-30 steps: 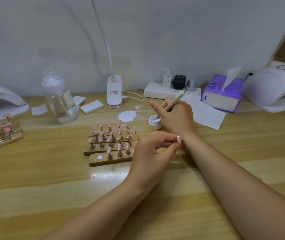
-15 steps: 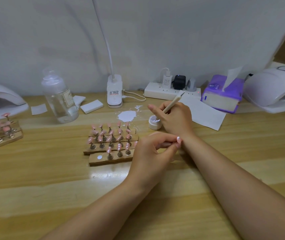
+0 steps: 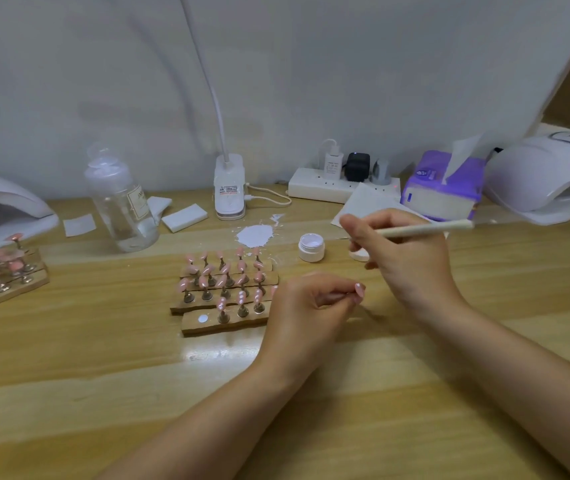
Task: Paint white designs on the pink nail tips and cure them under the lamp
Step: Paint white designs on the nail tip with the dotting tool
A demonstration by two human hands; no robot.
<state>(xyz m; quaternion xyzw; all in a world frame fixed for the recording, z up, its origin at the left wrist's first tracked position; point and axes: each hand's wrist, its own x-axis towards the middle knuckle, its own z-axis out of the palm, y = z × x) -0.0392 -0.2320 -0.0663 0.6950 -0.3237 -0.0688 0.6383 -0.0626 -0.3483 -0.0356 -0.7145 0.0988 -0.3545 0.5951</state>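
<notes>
Several pink nail tips on small stands fill wooden holders (image 3: 228, 323) at the table's middle; some front tips carry white dots. My left hand (image 3: 306, 313) pinches one pink nail tip (image 3: 359, 289) with white marks, just right of the holders. My right hand (image 3: 405, 251) grips a cream-handled brush (image 3: 425, 227), held level above and to the right of the open white gel pot (image 3: 311, 247). The pot's lid (image 3: 359, 255) lies behind my right hand. White curing lamps stand at the far right (image 3: 546, 178) and far left (image 3: 3, 206).
A second wooden holder of pink tips (image 3: 3, 271) lies at the left. A clear bottle (image 3: 121, 202), white pads, a clip lamp base (image 3: 230, 188), a power strip (image 3: 339, 185), a purple tissue pack (image 3: 443, 188) and a paper sheet line the back. A white paint smear (image 3: 255, 235) marks the table.
My right hand lifted the brush out of the gel pot and swung it to the right, so the pot is now uncovered. My left hand stayed put with the nail tip.
</notes>
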